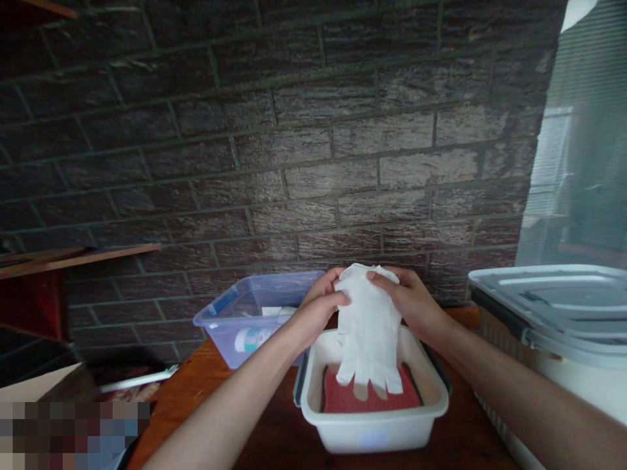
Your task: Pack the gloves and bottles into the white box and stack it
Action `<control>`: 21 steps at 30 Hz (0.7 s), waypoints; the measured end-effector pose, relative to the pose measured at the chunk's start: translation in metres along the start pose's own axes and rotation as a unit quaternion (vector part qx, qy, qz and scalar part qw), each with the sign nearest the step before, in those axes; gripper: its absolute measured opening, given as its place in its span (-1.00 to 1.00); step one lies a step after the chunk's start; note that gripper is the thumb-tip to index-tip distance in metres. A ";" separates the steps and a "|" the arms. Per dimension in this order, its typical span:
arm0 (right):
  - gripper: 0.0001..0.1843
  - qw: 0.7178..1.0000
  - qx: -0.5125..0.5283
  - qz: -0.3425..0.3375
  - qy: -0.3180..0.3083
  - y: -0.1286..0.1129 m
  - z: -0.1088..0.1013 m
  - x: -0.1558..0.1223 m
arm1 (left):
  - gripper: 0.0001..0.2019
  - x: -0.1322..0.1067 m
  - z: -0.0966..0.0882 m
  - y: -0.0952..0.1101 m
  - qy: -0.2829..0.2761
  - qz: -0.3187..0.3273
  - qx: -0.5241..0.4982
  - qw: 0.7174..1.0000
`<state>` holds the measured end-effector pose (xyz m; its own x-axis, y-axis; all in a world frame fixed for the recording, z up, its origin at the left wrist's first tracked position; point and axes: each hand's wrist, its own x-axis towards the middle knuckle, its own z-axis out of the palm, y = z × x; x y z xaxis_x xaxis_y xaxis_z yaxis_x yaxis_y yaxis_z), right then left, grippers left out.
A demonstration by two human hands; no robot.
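White gloves (368, 320) hang fingers-down between my hands, and a few tan fingertips show among the white ones. My left hand (322, 297) pinches their upper left edge, with the thumb in front. My right hand (404, 294) grips the upper right edge in the same way. Below them stands a white plastic tub (375, 427) with dark side clips. A red cloth-like piece with dark edging (343, 395) lies in the tub, partly hidden by the gloves.
Behind my left forearm is a translucent purple bin (220, 323) with a white bottle (249, 339) inside. A large lidded container (553, 313) stands at the right. The wooden table (196, 398) is against a dark brick wall (313, 163). A shelf (78, 261) juts in at left.
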<state>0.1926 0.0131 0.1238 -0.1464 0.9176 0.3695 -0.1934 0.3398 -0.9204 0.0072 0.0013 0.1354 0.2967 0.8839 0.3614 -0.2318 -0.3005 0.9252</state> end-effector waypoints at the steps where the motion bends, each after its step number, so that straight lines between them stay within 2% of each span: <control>1: -0.66 1.000 -0.001 0.000 -0.001 0.000 0.000 0.000 | -0.73 0.000 0.001 -0.002 0.002 -0.003 -0.006 1.000; 3: -0.69 1.000 -0.002 0.005 -0.002 -0.001 0.001 -0.001 | -0.77 0.003 0.002 -0.005 0.019 0.004 -0.010 1.000; 7: -0.74 0.999 0.008 0.025 0.021 0.001 0.002 -0.003 | -0.73 0.008 0.004 -0.008 0.057 0.044 0.018 0.997; 11: -0.72 0.999 0.023 0.025 0.021 -0.002 0.000 -0.002 | -0.74 0.010 0.002 -0.004 0.072 0.075 0.063 0.993; 14: -0.47 1.000 0.022 -0.006 0.011 -0.007 -0.001 -0.002 | -0.75 0.010 -0.001 0.000 0.077 0.090 0.090 0.989; 16: -0.33 0.999 -0.014 -0.043 -0.027 -0.010 -0.002 -0.002 | -0.75 0.010 -0.003 0.002 0.077 0.094 0.104 0.987; 17: -0.37 0.996 -0.044 -0.062 -0.054 -0.010 -0.002 -0.002 | -0.74 0.010 -0.004 0.002 0.077 0.094 0.111 0.986; 19: -0.62 0.986 -0.102 -0.094 -0.096 -0.011 -0.002 -0.002 | -0.73 0.010 -0.004 0.003 0.077 0.092 0.121 0.985; 20: -0.72 0.983 -0.114 -0.101 -0.101 -0.010 -0.002 -0.002 | -0.72 0.010 -0.004 0.003 0.079 0.090 0.124 0.985; 21: -0.73 0.983 -0.112 -0.103 -0.098 -0.010 -0.001 -0.002 | -0.72 0.010 -0.005 0.003 0.081 0.089 0.126 0.985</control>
<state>0.1962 0.0081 0.1317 -0.3142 0.7751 0.5482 -0.0224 0.5713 -0.8205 0.0051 0.0107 0.1412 0.1165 0.8491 0.5153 -0.0242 -0.5163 0.8561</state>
